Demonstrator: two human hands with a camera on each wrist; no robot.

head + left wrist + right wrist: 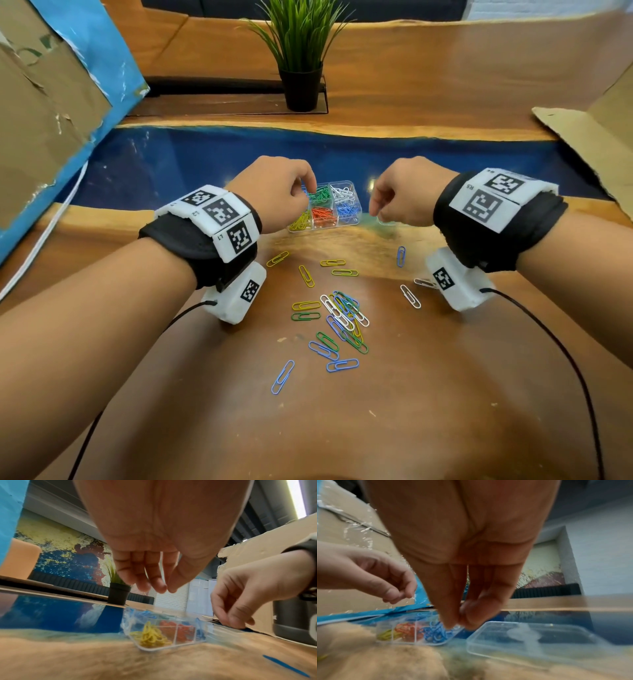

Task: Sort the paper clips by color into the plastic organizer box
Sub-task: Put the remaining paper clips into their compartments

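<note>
Poised over organizer box [324, 205]: left hand [274, 192], right hand [407, 195], fingertips together, contents indiscernible; loose paper clips [337, 315] light, slippery, likely best pinched mid-wire.

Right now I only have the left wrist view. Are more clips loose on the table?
Observer: Yes. The head view shows a mixed pile of clips on the table, nearer you than the box.
Operator: Where is the lid?
Observer: The lid is off and lies flat just right of the box.
Operator: What is in the far row?
Observer: Green clips and white clips. The left hand hides most of the compartment beside them.
</note>
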